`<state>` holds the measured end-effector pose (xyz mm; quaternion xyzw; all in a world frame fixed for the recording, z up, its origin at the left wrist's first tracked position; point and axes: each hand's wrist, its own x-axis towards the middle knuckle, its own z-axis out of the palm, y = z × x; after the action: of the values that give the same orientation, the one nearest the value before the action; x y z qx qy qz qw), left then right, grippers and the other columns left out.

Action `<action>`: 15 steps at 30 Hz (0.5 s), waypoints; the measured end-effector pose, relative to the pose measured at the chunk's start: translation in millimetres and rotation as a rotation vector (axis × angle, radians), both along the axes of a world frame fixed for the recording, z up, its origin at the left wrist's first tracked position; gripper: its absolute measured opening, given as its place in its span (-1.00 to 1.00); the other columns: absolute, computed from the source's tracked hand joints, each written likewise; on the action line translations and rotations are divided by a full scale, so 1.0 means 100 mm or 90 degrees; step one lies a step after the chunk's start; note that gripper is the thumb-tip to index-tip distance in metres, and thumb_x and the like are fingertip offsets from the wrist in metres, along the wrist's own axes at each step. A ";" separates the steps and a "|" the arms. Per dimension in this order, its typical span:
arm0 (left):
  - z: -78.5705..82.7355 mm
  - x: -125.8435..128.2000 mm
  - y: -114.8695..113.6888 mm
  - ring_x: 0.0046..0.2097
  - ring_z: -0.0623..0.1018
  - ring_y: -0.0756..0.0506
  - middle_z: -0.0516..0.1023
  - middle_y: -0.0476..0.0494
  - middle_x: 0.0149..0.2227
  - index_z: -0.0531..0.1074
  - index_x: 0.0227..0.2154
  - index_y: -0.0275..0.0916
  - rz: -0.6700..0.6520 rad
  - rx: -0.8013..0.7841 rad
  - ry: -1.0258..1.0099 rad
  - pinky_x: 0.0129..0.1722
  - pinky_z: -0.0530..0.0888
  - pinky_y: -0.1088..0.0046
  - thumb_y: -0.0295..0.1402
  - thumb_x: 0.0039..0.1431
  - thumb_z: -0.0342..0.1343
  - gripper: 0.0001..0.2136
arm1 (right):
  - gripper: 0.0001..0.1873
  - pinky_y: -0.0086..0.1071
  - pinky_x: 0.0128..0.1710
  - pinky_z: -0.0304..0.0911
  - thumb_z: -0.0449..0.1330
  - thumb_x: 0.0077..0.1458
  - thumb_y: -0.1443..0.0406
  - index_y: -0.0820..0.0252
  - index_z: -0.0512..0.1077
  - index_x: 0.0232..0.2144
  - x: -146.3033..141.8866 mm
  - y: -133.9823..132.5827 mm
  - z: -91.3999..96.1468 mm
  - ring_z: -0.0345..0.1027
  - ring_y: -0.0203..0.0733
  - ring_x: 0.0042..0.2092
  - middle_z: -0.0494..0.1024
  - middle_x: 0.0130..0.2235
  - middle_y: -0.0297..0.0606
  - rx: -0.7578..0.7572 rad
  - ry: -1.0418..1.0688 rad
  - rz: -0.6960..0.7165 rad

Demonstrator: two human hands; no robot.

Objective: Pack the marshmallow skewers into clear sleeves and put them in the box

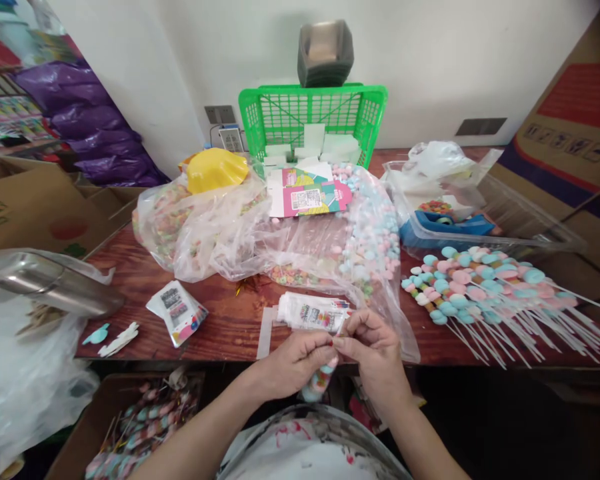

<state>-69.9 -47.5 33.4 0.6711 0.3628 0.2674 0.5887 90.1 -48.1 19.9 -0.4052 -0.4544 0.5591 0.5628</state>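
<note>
At the table's front edge, my left hand [293, 363] is closed around a candy skewer [319, 382] with pink, blue and gummy pieces, apparently in a clear wrapper. My right hand [375, 357] meets it at the top, thumb and fingers pinched together. A tiny dark red bit shows between the fingertips; what exactly the right fingers grip is mostly hidden. Just beyond the hands lies a stack of printed clear sleeves [313, 312]. Off to the right is a pile of marshmallow skewers [485, 283] on white sticks.
Large plastic bags of gummies [200, 230] and marshmallows [370, 223] cover the table's middle, before a green basket [313, 97]. Printed cards [176, 313] and a steel flask [55, 283] lie left. Below, a cardboard box [73, 427] holds skewers. A clear tub [525, 220] stands right.
</note>
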 end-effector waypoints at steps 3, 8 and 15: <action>-0.02 0.02 -0.04 -0.34 0.31 -0.04 0.37 -0.10 -0.39 0.37 -0.40 -0.29 0.080 0.255 0.187 -0.28 0.26 0.42 -0.32 0.28 -0.14 -0.76 | -0.77 -0.49 -0.51 0.17 0.33 -0.13 0.35 0.18 0.28 -0.53 -0.06 0.04 -0.07 0.19 -0.37 -0.50 0.33 -0.54 -0.45 0.024 -0.080 -0.052; -0.02 -0.01 -0.04 -0.44 0.32 0.00 0.36 -0.04 -0.50 0.34 -0.51 -0.28 0.146 0.023 0.065 -0.39 0.28 0.48 -0.34 0.20 -0.10 -0.78 | -0.91 -0.38 -0.38 0.26 0.21 0.02 0.41 0.16 0.36 -0.44 -0.05 0.04 -0.07 0.28 -0.29 -0.41 0.39 -0.46 -0.36 0.314 -0.333 -0.118; -0.06 -0.21 0.04 -0.61 0.42 -0.03 0.44 -0.08 -0.63 0.40 -0.64 -0.34 0.028 -0.452 -0.278 -0.55 0.35 0.46 -0.38 -0.14 0.12 -0.88 | -0.61 -0.01 0.00 0.20 0.11 0.11 0.39 -0.09 0.46 -0.04 0.26 0.18 0.15 0.22 0.02 0.07 0.44 0.07 -0.23 0.743 -0.658 0.061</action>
<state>-90.5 -43.1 27.5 0.3461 0.3129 0.2743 0.8408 116.2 -29.6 34.7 -0.2328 -0.8966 -0.0061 0.3767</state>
